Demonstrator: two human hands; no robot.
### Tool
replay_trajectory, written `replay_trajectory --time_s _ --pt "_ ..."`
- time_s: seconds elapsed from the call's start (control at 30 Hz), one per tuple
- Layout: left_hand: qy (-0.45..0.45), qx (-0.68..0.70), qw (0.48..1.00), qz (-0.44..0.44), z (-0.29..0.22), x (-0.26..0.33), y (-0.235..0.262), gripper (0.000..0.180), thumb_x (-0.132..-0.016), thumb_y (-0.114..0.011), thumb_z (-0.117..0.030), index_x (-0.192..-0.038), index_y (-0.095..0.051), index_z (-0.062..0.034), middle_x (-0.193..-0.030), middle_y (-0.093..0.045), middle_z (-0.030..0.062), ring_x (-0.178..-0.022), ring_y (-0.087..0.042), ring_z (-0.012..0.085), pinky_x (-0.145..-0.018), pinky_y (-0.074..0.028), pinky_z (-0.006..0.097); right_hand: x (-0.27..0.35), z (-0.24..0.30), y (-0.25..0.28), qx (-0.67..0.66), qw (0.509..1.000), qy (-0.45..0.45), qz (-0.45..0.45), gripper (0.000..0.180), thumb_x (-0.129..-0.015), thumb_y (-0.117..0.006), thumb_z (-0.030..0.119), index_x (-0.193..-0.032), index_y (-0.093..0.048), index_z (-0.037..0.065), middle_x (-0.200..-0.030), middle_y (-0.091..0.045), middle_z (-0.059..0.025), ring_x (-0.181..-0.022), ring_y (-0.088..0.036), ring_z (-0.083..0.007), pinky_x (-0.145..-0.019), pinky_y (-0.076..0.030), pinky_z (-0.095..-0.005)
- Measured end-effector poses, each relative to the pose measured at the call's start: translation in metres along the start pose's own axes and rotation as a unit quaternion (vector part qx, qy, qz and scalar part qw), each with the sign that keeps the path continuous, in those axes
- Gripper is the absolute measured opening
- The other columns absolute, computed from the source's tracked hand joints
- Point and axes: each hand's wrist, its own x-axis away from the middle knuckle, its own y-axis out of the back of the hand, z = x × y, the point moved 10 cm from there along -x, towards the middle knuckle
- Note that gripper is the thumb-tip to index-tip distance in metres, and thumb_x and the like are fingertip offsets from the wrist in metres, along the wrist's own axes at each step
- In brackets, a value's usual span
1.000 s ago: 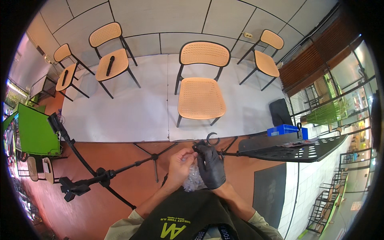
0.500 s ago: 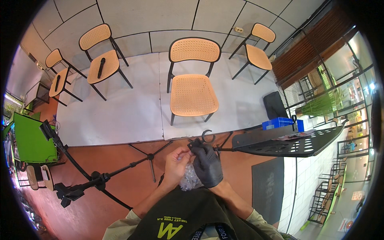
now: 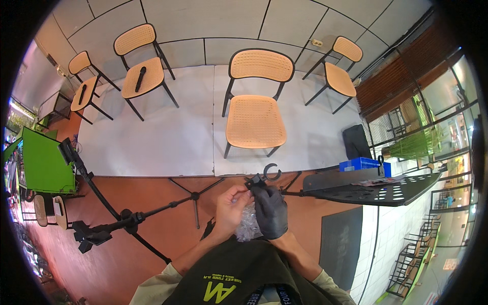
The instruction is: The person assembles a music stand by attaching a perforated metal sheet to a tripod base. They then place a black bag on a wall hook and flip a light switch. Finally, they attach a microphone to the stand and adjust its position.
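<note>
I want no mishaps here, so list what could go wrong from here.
The black fitting could slip from the gloved right grip and drop to the red floor below. The clear plastic beside that grip might get in the way. A microphone lies loose on a chair seat, so a knock could roll it off.

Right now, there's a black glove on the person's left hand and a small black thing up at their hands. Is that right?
Not quite: the head view shows the black glove on the right hand, not the left hand. The small black thing is at their hands.
</note>
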Motion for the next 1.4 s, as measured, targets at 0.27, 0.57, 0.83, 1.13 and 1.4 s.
replay_trajectory --time_s 0.27,0.57,0.83,1.13,1.4 --pt "-0.006 -0.023 1.000 0.021 0.003 0.001 0.003 0.011 -0.094 -0.055 -0.004 -0.102 -0.060 0.0028 -0.090 -0.066 0.0041 -0.083 -0.059 0.0070 -0.077 -0.047 0.022 -0.001 -0.005 -0.007 -0.060 0.998 -0.030 -0.005 0.028 -0.080 -0.061 -0.004 -0.106 -0.057 0.004 -0.101 -0.056 -0.0173 -0.087 -0.060 -0.0353 -0.072 -0.050 -0.0407" --pt "-0.019 -0.042 0.999 0.001 -0.015 0.001 0.002 0.015 -0.093 -0.058 -0.007 -0.103 -0.061 0.0049 -0.093 -0.069 0.0087 -0.091 -0.063 0.0114 -0.082 -0.048 0.024 0.009 -0.034 0.002 -0.276 0.949 -0.134 -0.079 0.022 -0.082 -0.058 -0.005 -0.102 -0.057 0.005 -0.091 -0.059 -0.0082 -0.075 -0.058 -0.0196 -0.063 -0.047 -0.0296" --pt "-0.187 -0.329 0.925 -0.039 -0.052 0.011 -0.015 0.015 -0.087 -0.065 -0.006 -0.100 -0.065 0.0009 -0.092 -0.071 0.0094 -0.079 -0.068 0.0159 -0.066 -0.052 0.027 0.043 -0.089 -0.039 -0.496 0.774 -0.394 0.008 0.023 -0.092 -0.059 0.021 -0.111 -0.058 0.008 -0.087 -0.056 0.0014 -0.072 -0.048 -0.0066 -0.062 -0.039 -0.0221" --pt "-0.329 -0.391 0.859 0.027 -0.064 0.016 -0.057 0.018 -0.081 -0.069 -0.004 -0.099 -0.066 -0.0006 -0.091 -0.069 0.0134 -0.076 -0.068 0.0225 -0.065 -0.053 0.030 0.030 -0.091 -0.012 -0.418 0.853 -0.307 -0.069 0.023 -0.093 -0.057 0.020 -0.112 -0.062 0.007 -0.090 -0.060 0.0041 -0.074 -0.050 -0.0049 -0.064 -0.040 -0.0201" --pt "0.006 -0.164 0.983 0.083 0.011 -0.031 -0.050 0.025 -0.084 -0.069 -0.006 -0.106 -0.062 0.0005 -0.089 -0.066 0.0029 -0.083 -0.059 0.0081 -0.076 -0.047 0.024 0.025 -0.098 0.017 -0.301 0.918 -0.248 -0.072 0.020 -0.094 -0.054 0.012 -0.108 -0.064 0.002 -0.095 -0.064 -0.0016 -0.085 -0.057 -0.0092 -0.073 -0.045 -0.0227"
